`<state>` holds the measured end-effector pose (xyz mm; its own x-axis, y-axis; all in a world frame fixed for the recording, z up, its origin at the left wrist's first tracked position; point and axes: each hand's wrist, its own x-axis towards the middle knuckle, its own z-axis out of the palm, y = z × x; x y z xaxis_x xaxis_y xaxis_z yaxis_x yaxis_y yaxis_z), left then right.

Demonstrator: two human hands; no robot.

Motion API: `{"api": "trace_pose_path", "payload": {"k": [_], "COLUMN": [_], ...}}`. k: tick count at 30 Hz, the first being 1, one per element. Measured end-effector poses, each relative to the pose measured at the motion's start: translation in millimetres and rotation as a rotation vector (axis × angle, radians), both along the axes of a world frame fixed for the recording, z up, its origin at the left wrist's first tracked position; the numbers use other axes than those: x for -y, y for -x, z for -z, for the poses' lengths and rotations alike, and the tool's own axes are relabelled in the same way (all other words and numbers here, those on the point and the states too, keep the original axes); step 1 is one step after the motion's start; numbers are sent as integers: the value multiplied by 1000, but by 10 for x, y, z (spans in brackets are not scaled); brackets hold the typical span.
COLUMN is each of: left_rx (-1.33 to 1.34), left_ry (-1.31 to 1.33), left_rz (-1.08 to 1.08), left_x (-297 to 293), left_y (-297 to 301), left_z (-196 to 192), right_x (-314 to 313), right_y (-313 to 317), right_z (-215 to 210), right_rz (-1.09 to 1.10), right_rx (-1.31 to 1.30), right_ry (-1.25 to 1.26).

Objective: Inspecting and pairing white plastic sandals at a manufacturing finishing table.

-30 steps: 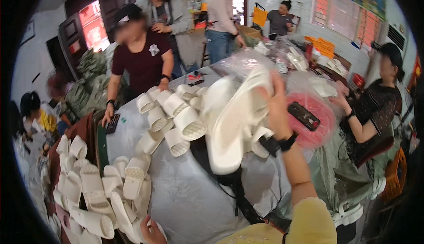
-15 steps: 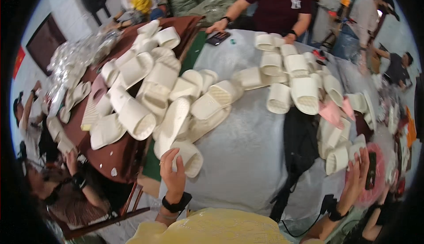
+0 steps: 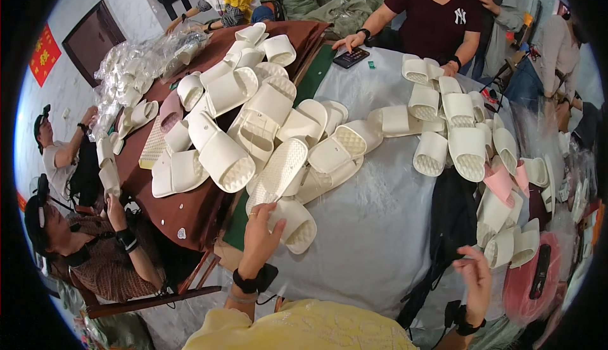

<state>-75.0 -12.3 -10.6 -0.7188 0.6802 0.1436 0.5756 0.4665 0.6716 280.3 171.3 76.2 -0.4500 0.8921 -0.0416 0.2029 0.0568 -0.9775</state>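
My left hand (image 3: pixel 259 241) is at the near end of a pile of cream slippers, its thumb apart from the fingers. The fingertips are beside the heel of a cream slipper (image 3: pixel 278 168) lying sole-side along the pile; whether they touch it I cannot tell. Just right of the thumb, another cream slipper (image 3: pixel 300 228) rests on the grey-covered table (image 3: pixel 361 236). At the lower right my right hand (image 3: pixel 475 281) hangs with fingers loosely bent and spread, holding nothing. It is nearest to the black cloth strap (image 3: pixel 437 268) and a pair of cream slippers (image 3: pixel 513 246).
More cream slippers (image 3: pixel 467 150) and pink ones (image 3: pixel 500 184) cover the right side. A round pink item (image 3: pixel 532 277) in plastic lies beyond. A brown-covered table (image 3: pixel 183 214) joins on the left. Across the table, a person's hand (image 3: pixel 351 43) touches a calculator (image 3: pixel 352 57). Other people sit at the left.
The view has shifted, so the scene sits further right in the picture. My right hand has drawn back leftward, away from the slippers at the right. My left hand stays by the pile.
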Motion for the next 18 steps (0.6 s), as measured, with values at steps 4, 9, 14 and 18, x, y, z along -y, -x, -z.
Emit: {"api": "trace_pose_path", "payload": {"k": [4,9,14,18], "left_rx": [32,732,417,-131], "left_ry": [80,-191,-25,-37], "left_rz": [-192,100,485,326], "left_x": [78,64,-84,-14], "left_y": [-13,-433,-757,-558], "left_z": [21,-338,-236,126], "right_x": [52,80,203,302], "right_y": [188,345,442,482], "right_z": [208,299,1097,911], "right_rz": [-315,-781,-795,-477], "right_rx": [9,261,125,-60], "right_ry": [154,36,555,635]}}
